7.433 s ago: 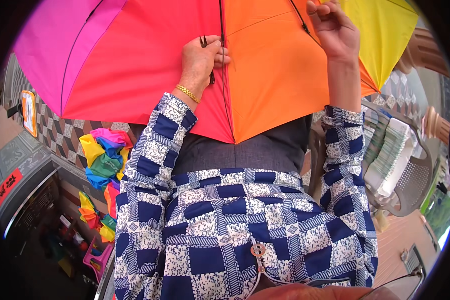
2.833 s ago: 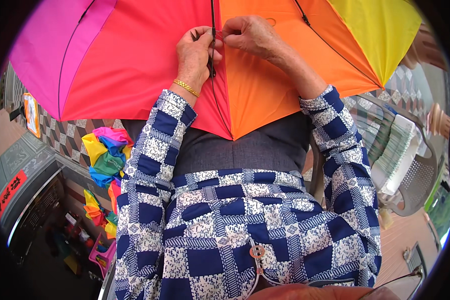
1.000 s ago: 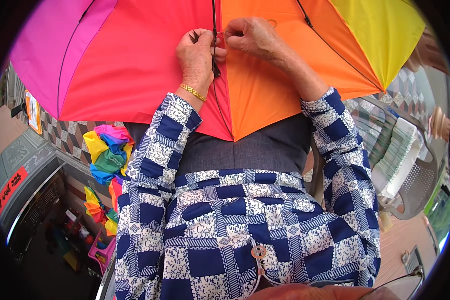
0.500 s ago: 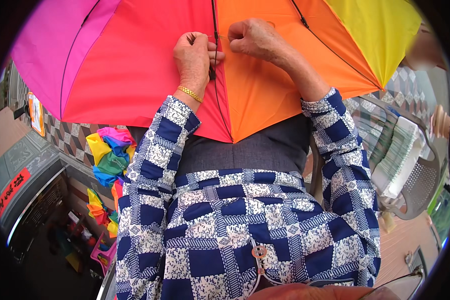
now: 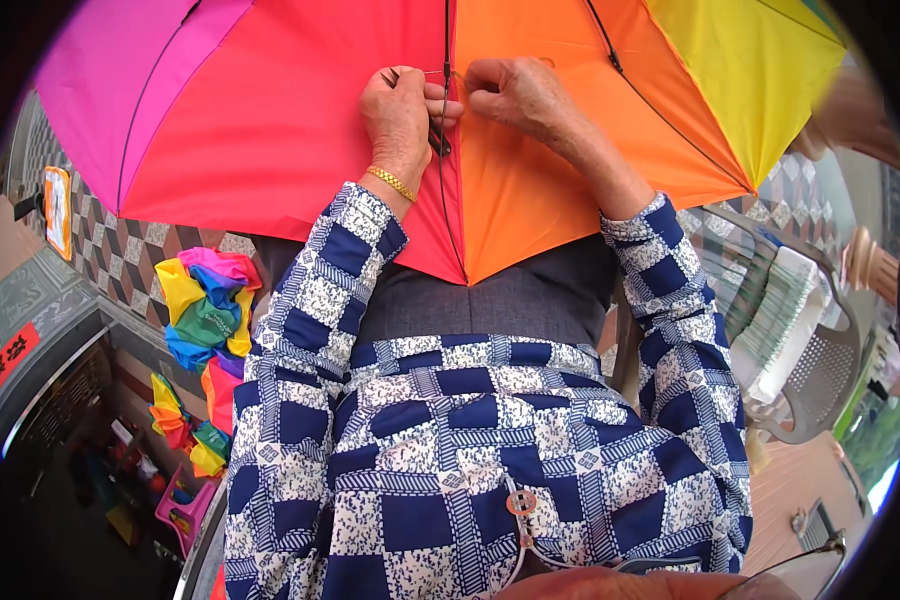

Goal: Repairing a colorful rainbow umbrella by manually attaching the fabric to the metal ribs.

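Note:
A multicoloured umbrella canopy (image 5: 300, 130) is spread over my lap, its red and orange panels meeting in front of me. Along that seam runs a thin dark umbrella rib (image 5: 447, 60). My left hand (image 5: 398, 115) is closed at the rib's left, over the red panel. Tucked in its palm is a slim dark tool that looks like thread snips (image 5: 438, 138), mostly hidden by the fingers. Over the orange panel, my right hand (image 5: 525, 95) pinches close to the rib. A fine thread seems to stretch between the two hands; any needle is too small to make out.
Folded multicoloured cloth (image 5: 210, 310) lies at the left, above a pink basket (image 5: 185, 515). On the right, a grey plastic chair (image 5: 820, 370) holds a white bundle of thin rods (image 5: 780, 310). Another person's blurred arm (image 5: 855, 110) reaches in at the far right.
Both hands sit slightly lower in the picture, still at the rib, and the left has come a little rightward. More of the dark tool shows below the left fingers.

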The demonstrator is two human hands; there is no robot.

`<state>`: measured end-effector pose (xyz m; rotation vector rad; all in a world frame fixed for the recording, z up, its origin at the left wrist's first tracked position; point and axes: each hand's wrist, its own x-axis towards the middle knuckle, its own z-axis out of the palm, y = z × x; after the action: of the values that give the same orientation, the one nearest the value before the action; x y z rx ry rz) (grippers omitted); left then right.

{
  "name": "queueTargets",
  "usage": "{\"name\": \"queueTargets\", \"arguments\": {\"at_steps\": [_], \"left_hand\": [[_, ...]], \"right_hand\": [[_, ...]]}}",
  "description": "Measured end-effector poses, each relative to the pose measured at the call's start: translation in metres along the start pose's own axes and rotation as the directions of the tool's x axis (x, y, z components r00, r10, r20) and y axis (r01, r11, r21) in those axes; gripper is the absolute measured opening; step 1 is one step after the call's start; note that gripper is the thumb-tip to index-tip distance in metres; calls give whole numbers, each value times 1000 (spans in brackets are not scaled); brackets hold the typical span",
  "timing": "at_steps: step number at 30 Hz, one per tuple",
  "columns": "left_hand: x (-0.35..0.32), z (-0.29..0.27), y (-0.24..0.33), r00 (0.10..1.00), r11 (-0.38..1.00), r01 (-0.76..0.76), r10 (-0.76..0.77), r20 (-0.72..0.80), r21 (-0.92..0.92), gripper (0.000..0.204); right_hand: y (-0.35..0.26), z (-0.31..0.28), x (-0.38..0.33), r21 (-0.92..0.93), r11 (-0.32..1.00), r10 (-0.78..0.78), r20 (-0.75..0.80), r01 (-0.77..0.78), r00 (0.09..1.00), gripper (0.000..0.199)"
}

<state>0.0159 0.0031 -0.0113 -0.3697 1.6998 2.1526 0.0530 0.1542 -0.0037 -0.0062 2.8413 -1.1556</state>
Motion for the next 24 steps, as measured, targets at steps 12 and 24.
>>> {"name": "queueTargets", "arguments": {"at_steps": [12, 24], "left_hand": [[0, -4, -7, 997, 994, 64, -59, 56, -93, 13], [4, 2, 2, 992, 993, 117, -118, 55, 23, 10]], "right_hand": [[1, -3, -1, 51, 996, 69, 29, -71, 997, 18], [6, 0, 0, 38, 999, 17, -15, -16, 1000, 17]]}}
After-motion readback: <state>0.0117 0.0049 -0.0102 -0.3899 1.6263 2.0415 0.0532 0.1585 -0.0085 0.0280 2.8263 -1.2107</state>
